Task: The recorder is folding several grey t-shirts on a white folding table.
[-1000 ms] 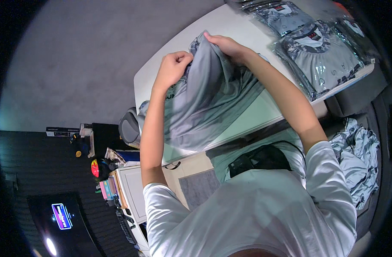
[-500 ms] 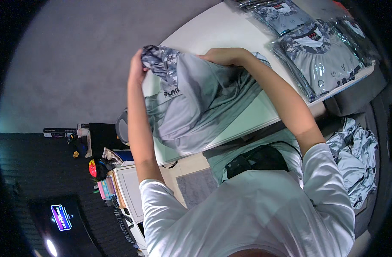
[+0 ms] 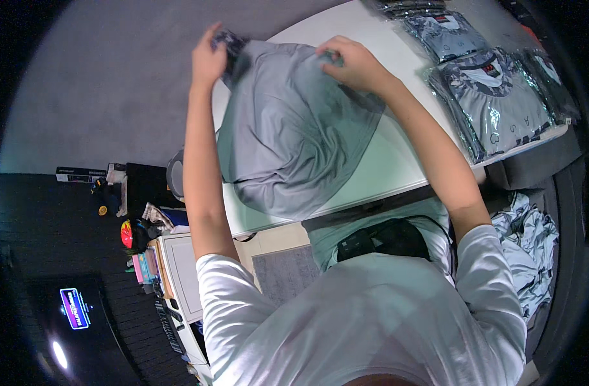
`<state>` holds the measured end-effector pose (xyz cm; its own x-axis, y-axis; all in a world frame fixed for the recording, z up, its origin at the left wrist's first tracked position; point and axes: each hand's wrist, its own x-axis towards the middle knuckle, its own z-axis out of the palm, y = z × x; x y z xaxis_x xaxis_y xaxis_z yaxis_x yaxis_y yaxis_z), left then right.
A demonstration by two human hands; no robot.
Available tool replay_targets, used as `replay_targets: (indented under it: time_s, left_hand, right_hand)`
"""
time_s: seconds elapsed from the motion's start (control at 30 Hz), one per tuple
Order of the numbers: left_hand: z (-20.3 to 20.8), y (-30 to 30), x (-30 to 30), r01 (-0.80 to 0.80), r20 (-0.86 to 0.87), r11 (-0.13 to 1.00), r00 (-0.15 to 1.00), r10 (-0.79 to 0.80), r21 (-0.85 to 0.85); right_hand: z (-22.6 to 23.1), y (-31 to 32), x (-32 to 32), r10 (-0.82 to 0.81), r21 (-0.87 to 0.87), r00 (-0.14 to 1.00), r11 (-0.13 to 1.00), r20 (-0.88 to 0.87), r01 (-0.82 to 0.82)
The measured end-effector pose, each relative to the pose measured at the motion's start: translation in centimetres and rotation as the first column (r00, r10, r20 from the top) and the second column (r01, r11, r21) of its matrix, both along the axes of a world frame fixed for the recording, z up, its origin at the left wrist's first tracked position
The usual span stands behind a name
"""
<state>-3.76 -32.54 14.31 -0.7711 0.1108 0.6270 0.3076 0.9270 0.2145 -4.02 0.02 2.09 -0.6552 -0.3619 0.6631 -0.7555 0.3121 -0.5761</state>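
A grey shirt (image 3: 281, 122) with a dark camouflage-patterned part hangs between my hands and drapes in loose folds over the white table (image 3: 397, 172). At its upper left, the fingers of my left hand (image 3: 209, 61) are closed on the bunched camouflage cloth. My right hand (image 3: 357, 64) pinches the shirt near its upper right edge, with the fingers curled and slightly blurred. Plain grey cloth faces up. Part of the camouflage section is hidden behind my left hand and the folds.
Folded shirts in clear plastic bags (image 3: 500, 106) are stacked at the table's far right. Crumpled light grey garments (image 3: 525, 251) lie on a dark seat at right. At left stand a white cabinet (image 3: 179, 270) with assorted items on it and a lit screen (image 3: 74, 309).
Both hands have moved away from me, lifting the shirt's far edge. The dark lettering has gone out of sight, and plain grey cloth covers that area. My right hand's fingers now show.
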Motion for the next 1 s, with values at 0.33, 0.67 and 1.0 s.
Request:
replay_targets:
  time_s: [0.33,0.67,1.0]
  left_hand:
    - [-11.0,-16.9,10.9,-0.436,0.566,0.860,0.651,0.505,-0.266]
    - [-7.4,-13.6,23.6,-0.599,0.702,0.757,0.657,0.277,0.262]
    - [-6.8,-13.3,34.1,-0.561,0.799,0.718,0.601,0.012,0.411]
  right_hand:
    - [4.5,1.4,4.8,-0.227,0.780,0.902,0.603,0.369,-0.167]
    - [-0.7,2.6,-1.6,-0.564,0.567,0.822,0.703,0.079,0.428]
    - [0.6,4.3,-3.0,-0.447,0.125,0.892,0.883,-0.066,0.452]
